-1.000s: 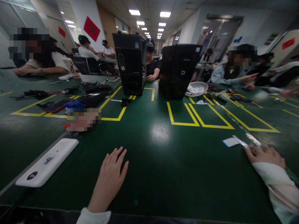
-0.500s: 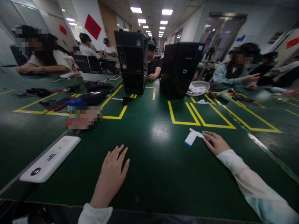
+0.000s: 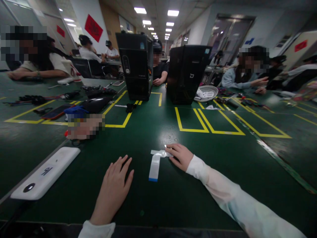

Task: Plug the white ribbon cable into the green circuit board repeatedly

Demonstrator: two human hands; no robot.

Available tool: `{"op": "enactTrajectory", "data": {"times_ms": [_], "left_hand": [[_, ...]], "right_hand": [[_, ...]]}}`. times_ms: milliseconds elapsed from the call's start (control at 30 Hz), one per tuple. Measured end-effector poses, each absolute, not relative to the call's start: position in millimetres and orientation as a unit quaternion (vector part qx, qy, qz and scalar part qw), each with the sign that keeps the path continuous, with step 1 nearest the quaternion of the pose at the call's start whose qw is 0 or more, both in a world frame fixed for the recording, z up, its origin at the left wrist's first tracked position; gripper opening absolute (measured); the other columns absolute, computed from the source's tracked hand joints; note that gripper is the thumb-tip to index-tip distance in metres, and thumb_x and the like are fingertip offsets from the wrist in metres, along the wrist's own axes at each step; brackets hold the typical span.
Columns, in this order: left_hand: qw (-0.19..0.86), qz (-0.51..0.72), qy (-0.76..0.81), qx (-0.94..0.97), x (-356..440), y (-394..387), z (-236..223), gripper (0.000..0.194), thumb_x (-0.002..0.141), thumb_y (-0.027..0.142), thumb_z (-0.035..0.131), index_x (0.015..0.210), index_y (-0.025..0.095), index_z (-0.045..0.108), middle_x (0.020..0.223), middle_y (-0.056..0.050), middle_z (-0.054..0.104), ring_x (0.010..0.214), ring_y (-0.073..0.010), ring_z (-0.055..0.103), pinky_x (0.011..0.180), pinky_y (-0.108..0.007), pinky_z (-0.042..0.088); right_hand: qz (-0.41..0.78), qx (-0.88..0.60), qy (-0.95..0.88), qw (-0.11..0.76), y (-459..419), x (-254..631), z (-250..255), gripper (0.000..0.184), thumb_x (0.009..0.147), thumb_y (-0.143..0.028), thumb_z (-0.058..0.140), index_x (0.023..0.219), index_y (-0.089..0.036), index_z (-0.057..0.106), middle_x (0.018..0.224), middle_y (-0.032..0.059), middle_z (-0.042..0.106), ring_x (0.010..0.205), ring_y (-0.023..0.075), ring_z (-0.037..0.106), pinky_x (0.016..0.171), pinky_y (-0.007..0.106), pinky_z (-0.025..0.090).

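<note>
A white flat ribbon cable (image 3: 155, 165) with a blue tip lies folded on the green table between my hands, its blue end toward me. My right hand (image 3: 180, 155) is closed on the far end of the cable, fingertips low at the table surface. My left hand (image 3: 116, 185) rests palm down to the left of the cable, fingers outstretched, holding nothing and apart from the cable.
A white power bank-like device (image 3: 47, 173) lies at the left. Two black computer towers (image 3: 135, 66) stand at the back. Dark cables and a blue item (image 3: 77, 111) lie left; a white basket (image 3: 208, 93) sits right. Yellow tape (image 3: 194, 130) marks the table.
My right hand has moved left, bringing the ribbon cable from the right to the middle, near my left hand. The cable has turned. My left hand stays nearly in place; the view shifts slightly.
</note>
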State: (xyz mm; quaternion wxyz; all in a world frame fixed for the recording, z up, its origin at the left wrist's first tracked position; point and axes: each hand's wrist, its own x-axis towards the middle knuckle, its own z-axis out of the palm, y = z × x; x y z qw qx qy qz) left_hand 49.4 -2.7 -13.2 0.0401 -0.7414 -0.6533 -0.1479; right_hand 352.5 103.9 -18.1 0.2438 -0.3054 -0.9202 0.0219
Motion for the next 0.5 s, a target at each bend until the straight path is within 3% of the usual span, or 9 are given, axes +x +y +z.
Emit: {"op": "enactTrajectory", "data": {"times_ms": [500], "left_hand": [[0.051, -0.161, -0.650, -0.741, 51, -4, -15, 0.052, 0.094, 0.043, 0.036, 0.135, 0.015, 0.053, 0.142, -0.013, 0.053, 0.134, -0.0301, 0.046, 0.111, -0.052, 0.035]], "right_hand": [[0.092, -0.230, -0.952, 0.180, 52, 321, 2, 0.048, 0.088, -0.031, 0.051, 0.134, -0.017, 0.050, 0.138, 0.0117, 0.052, 0.121, 0.0256, 0.047, 0.099, 0.045, 0.044]]}}
